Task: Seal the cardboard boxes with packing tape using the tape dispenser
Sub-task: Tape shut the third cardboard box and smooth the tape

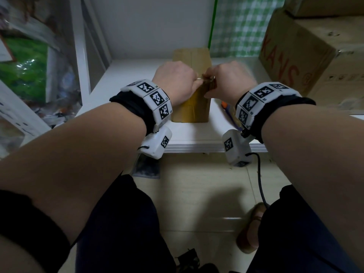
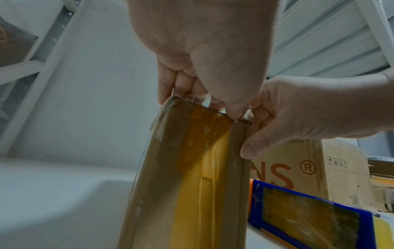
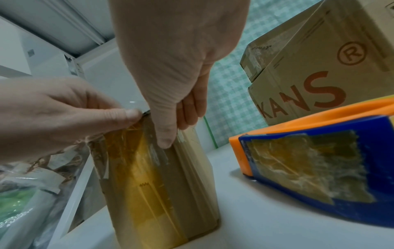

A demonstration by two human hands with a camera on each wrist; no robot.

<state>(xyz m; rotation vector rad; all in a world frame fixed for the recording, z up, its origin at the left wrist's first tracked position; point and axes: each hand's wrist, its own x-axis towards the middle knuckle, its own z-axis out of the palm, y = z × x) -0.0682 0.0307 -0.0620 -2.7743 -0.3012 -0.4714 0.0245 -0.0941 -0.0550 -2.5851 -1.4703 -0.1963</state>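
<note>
A small brown cardboard box (image 1: 190, 56) stands on the white table (image 1: 197, 134), with a strip of yellowish tape (image 2: 198, 168) running down its near face. My left hand (image 1: 195, 81) grips the box's top near edge, fingers (image 2: 168, 91) over the top and thumb on the taped face. My right hand (image 1: 208, 82) pinches the same edge at the right corner, and its thumb (image 3: 164, 138) lies flat on the tape. The blue and orange tape dispenser (image 3: 319, 168) lies on the table just right of the box, held by neither hand.
A large cardboard box printed KANS (image 1: 291, 62) stands at the back right, with another box stacked on it. A white wall and green checked cloth (image 1: 242, 26) close the back. Plastic bags (image 1: 25, 71) fill the space to the left. The table's front edge (image 1: 197, 148) is near my wrists.
</note>
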